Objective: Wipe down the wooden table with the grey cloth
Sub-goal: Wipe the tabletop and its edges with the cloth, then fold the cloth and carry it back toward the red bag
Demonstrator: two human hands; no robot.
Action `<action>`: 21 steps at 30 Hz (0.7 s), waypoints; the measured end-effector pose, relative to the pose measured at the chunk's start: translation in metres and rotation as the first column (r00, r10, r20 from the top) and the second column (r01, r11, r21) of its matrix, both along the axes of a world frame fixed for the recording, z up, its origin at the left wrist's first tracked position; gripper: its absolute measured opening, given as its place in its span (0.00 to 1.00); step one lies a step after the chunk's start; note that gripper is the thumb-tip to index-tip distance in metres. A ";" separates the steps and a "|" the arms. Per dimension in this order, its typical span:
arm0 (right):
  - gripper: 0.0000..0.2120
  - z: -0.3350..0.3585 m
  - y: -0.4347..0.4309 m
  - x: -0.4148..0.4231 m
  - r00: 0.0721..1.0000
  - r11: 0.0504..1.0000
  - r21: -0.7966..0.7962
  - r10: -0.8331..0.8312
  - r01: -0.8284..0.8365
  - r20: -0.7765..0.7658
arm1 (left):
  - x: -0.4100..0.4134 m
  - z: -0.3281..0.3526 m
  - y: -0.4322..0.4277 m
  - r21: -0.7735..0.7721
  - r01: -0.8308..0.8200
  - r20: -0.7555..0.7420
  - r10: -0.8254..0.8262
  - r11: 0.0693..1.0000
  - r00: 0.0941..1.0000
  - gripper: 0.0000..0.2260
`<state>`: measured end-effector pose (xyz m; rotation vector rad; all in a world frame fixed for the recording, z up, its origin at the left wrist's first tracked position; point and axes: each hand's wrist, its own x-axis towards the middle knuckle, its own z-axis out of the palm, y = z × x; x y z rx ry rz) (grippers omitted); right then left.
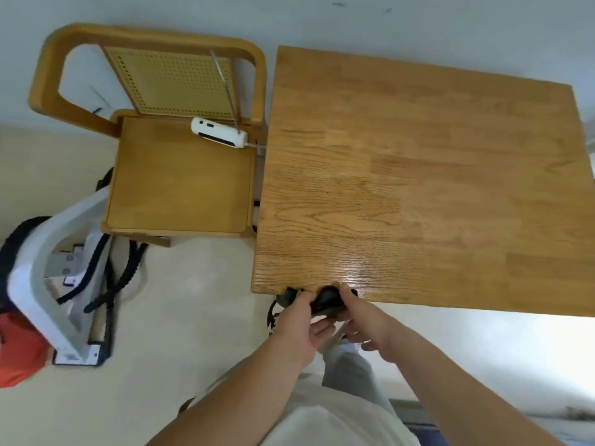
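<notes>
The wooden table [418,172] fills the right half of the view, and its top is bare. At its near edge, close to the left corner, both hands hold a dark grey bunched cloth [325,302]. My left hand [301,321] grips the cloth's left side. My right hand [365,320] grips its right side, with the thumb over the top. The cloth rests partly on the table's edge and partly hangs below it, and the fingers hide its lower part.
A wooden chair [180,178] with a cane back stands tight against the table's left side. A white device [219,133] with a thin rod lies on its seat. On the floor at the left are a white bag [54,275] with dark rope handles and an orange object [16,349].
</notes>
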<state>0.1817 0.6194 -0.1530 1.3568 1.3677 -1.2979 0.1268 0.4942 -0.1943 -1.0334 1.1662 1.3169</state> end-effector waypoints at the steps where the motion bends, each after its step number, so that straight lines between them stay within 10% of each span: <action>1: 0.40 0.002 0.010 -0.004 0.993 0.994 0.002 0.113 -0.113 0.020 | 0.000 0.002 -0.002 0.006 -0.054 0.000 0.054 0.999 0.999 0.11; 4: 0.41 0.010 0.026 -0.024 0.948 0.948 0.001 0.319 -0.319 0.006 | -0.017 0.003 -0.025 -0.054 -0.193 -0.055 0.190 0.980 0.980 0.09; 9: 0.32 0.018 0.006 -0.056 0.951 0.983 0.058 0.185 -0.176 -0.248 | -0.058 -0.004 -0.065 -0.263 -0.288 -0.259 0.220 0.921 0.941 0.08; 14: 0.26 0.019 -0.008 -0.055 0.926 0.990 0.115 0.123 -0.087 -0.356 | -0.042 -0.003 -0.057 -0.483 0.189 -0.443 -0.425 0.855 0.790 0.11; 21: 0.22 0.022 -0.001 -0.051 0.902 0.978 0.169 0.178 -0.119 -0.393 | -0.093 0.008 -0.059 -0.403 0.348 -0.369 -0.499 0.846 0.784 0.08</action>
